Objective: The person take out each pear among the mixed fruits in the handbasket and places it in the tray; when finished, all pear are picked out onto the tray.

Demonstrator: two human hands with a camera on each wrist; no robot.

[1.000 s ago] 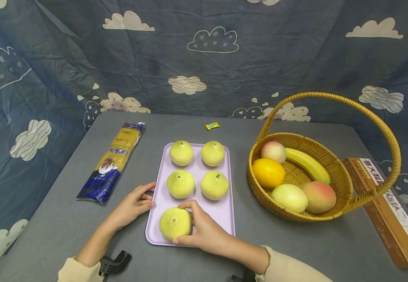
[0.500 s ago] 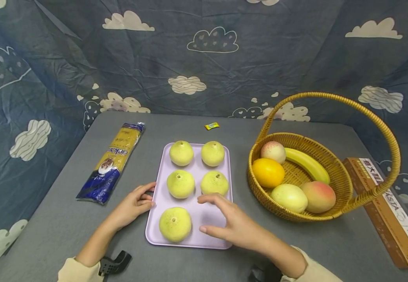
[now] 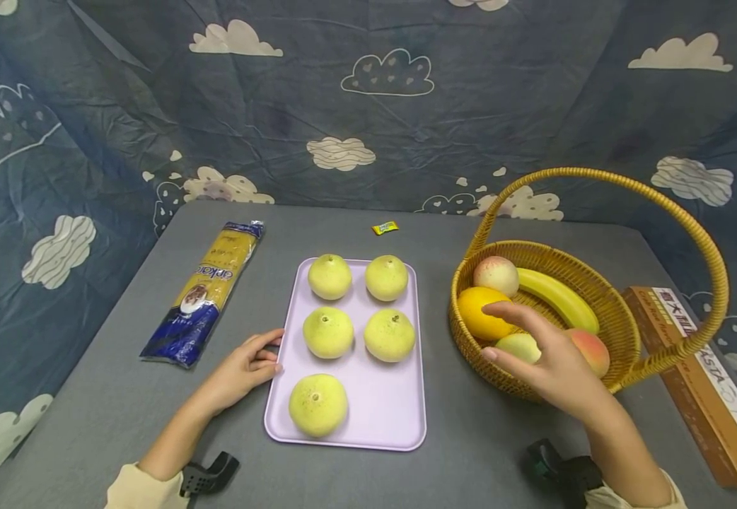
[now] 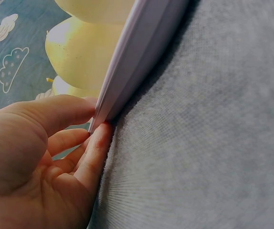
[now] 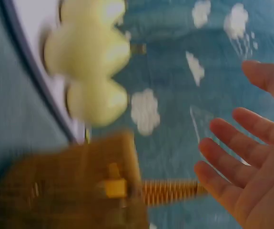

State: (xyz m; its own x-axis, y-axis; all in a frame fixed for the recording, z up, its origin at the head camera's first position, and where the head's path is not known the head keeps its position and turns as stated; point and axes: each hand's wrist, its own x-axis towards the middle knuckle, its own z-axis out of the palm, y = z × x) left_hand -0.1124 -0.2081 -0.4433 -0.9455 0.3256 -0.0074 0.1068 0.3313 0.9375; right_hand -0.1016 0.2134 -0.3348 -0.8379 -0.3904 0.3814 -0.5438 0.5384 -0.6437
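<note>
My left hand (image 3: 239, 375) is at the left edge of a lilac tray (image 3: 381, 417). In the left wrist view its thumb and fingers pinch the tray's rim (image 4: 122, 67). Several pale yellow-green pomelos sit on the tray, including a front-left pomelo (image 3: 318, 405) and a middle-right pomelo (image 3: 390, 335). My right hand (image 3: 553, 360), holding nothing, hovers over the front of a wicker basket (image 3: 617, 318) with fingers and thumb spread. Beneath it are an orange-yellow fruit (image 3: 479, 314), a partly hidden pale green fruit (image 3: 518, 346) and a red-and-yellow fruit (image 3: 591, 350).
The basket also holds a banana (image 3: 556, 297) and a pale pink peach (image 3: 496, 274) under a tall arched handle (image 3: 715, 261). A pasta packet (image 3: 206, 290) lies left. A long brown box (image 3: 706, 389) is right of the basket, and a small yellow wrapped candy (image 3: 385, 227) lies behind the tray.
My right hand has let go of the front-left pomelo, leaving it on the tray, and moved right to above the basket. The left hand has stayed at the tray's edge.
</note>
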